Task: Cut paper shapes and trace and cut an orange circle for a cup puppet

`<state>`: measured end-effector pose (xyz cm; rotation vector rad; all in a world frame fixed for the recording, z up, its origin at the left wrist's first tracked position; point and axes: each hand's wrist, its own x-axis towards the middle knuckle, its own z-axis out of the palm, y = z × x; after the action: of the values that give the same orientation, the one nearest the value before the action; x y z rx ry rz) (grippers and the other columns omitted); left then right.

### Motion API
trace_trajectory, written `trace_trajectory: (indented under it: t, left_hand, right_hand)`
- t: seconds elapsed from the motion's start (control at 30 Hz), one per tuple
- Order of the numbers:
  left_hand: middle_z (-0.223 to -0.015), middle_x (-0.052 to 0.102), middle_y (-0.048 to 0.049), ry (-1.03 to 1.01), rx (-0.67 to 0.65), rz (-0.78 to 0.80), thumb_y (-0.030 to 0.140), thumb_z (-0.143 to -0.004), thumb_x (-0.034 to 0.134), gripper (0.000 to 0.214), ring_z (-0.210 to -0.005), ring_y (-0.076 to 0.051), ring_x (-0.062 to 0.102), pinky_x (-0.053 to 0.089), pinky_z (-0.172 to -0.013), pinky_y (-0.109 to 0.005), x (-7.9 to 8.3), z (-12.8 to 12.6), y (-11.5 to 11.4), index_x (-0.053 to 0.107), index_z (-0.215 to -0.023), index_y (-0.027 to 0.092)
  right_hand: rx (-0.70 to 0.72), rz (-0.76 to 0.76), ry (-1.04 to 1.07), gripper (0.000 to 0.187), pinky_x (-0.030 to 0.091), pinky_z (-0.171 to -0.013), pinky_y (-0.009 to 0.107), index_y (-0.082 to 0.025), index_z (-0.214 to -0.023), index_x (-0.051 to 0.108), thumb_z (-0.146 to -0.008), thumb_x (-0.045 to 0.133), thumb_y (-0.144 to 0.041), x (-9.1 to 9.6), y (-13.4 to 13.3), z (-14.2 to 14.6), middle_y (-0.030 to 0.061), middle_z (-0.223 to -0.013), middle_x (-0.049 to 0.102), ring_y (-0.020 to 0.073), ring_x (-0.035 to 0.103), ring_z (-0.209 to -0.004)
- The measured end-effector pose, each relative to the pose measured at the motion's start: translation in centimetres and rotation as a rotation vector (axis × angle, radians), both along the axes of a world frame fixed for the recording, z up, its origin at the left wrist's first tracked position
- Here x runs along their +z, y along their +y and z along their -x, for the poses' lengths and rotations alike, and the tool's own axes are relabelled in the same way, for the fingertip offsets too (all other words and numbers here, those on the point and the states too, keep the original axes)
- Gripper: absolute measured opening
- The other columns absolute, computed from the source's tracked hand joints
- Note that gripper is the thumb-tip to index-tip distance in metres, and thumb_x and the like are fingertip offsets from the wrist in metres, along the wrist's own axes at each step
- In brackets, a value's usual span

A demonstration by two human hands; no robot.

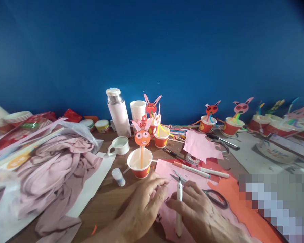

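My left hand [150, 200] rests at the edge of a pink paper sheet [167, 165], its fingers curled and thumb close to the forefinger. Whatever may be between those fingertips is hidden. A white marker [179, 206] stands nearly upright in my right hand [196, 207], dark tip upward, with the fingers bent around it. Black marks show on the paper beside my left thumb. Scissors [218, 198] lie partly under my right hand. Just beyond my left hand is a red-and-white paper cup [140, 168] carrying an orange rabbit-eared paper face [142, 137] on a stick.
A glue stick [118, 177], a pale mug [119, 145] and a white thermos [118, 116] stand to the left. Crumpled pink cloth [60, 168] covers the left side. Pens [192, 169] and orange paper [239, 202] lie at right; more decorated cups [233, 127] line the back.
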<state>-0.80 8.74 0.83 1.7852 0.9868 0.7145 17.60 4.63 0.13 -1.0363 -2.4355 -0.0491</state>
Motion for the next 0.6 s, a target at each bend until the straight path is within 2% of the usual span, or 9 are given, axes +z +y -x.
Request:
trace_trajectory:
  t: [0.17, 0.23, 0.3, 0.37, 0.47, 0.53, 0.6]
  left_hand:
    - [-0.105, 0.053, -0.0073, -0.042, -0.148, 0.005, 0.035, -0.086, 0.049, 0.028, -0.093, -0.020, 0.054, 0.046, -0.080, -0.028, 0.4, -0.7, -0.7, 0.065, -0.102, 0.020]
    - [-0.102, 0.053, -0.0071, -0.051, -0.196, 0.014, 0.032, -0.085, 0.050, 0.025, -0.090, -0.019, 0.054, 0.046, -0.076, -0.027, 0.2, -0.9, -1.1, 0.067, -0.097, 0.020]
    - [-0.098, 0.054, -0.0064, -0.082, -0.177, 0.065, 0.033, -0.084, 0.051, 0.022, -0.085, -0.018, 0.054, 0.046, -0.071, -0.026, -0.1, -1.0, -1.4, 0.069, -0.091, 0.021]
    - [-0.096, 0.055, -0.0057, -0.169, -0.127, 0.151, 0.038, -0.081, 0.055, 0.022, -0.081, -0.017, 0.054, 0.045, -0.069, -0.026, -0.2, -1.0, -1.6, 0.068, -0.085, 0.020]
    - [-0.089, 0.057, -0.0035, -0.352, -0.055, 0.377, 0.047, -0.077, 0.062, 0.030, -0.072, -0.013, 0.053, 0.043, -0.066, -0.024, 0.1, -0.6, -1.6, 0.065, -0.083, 0.018]
    - [-0.081, 0.060, -0.0022, -0.456, -0.002, 0.536, 0.049, -0.076, 0.063, 0.033, -0.068, -0.011, 0.054, 0.042, -0.064, -0.022, 0.6, -0.3, -1.3, 0.062, -0.081, 0.017]
    - [-0.072, 0.063, -0.0017, -0.547, 0.029, 0.636, 0.049, -0.076, 0.065, 0.033, -0.066, -0.011, 0.056, 0.043, -0.063, -0.022, 1.0, 0.1, -1.0, 0.059, -0.080, 0.017]
  right_hand:
    - [0.027, -0.001, 0.042, 0.016, 0.046, -0.079, 0.039, -0.022, -0.093, 0.060, -0.086, 0.046, -0.016, -0.8, -0.4, 0.8, 0.0037, -0.076, 0.067, 0.0181, 0.060, -0.071]
    - [0.044, -0.060, 0.087, 0.009, 0.047, -0.075, 0.039, -0.022, -0.086, 0.059, -0.085, 0.051, -0.020, -1.8, -0.4, 1.1, 0.0026, -0.073, 0.067, 0.0176, 0.060, -0.067]
    - [0.057, -0.145, 0.137, 0.010, 0.047, -0.072, 0.037, -0.022, -0.081, 0.059, -0.086, 0.050, -0.019, -2.6, -0.2, 1.4, 0.0007, -0.069, 0.067, 0.0159, 0.059, -0.062]
    - [0.084, -0.199, 0.174, 0.014, 0.046, -0.070, 0.037, -0.023, -0.084, 0.060, -0.089, 0.047, -0.019, -2.7, -0.1, 1.5, -0.0010, -0.066, 0.067, 0.0145, 0.058, -0.059]
    - [0.161, -0.081, 0.148, 0.018, 0.046, -0.071, 0.035, -0.024, -0.102, 0.059, -0.091, 0.046, -0.018, -1.4, -0.4, 1.0, -0.0026, -0.064, 0.066, 0.0137, 0.057, -0.057]
    - [0.190, -0.025, 0.210, 0.025, 0.047, -0.069, 0.034, -0.023, -0.112, 0.054, -0.090, 0.043, -0.015, -0.4, -0.8, 0.2, -0.0018, -0.065, 0.065, 0.0140, 0.056, -0.057]
    - [0.080, 0.020, 0.341, 0.035, 0.048, -0.068, 0.033, -0.023, -0.118, 0.049, -0.088, 0.040, -0.009, 0.0, -0.9, -0.7, 0.0005, -0.072, 0.066, 0.0155, 0.059, -0.064]
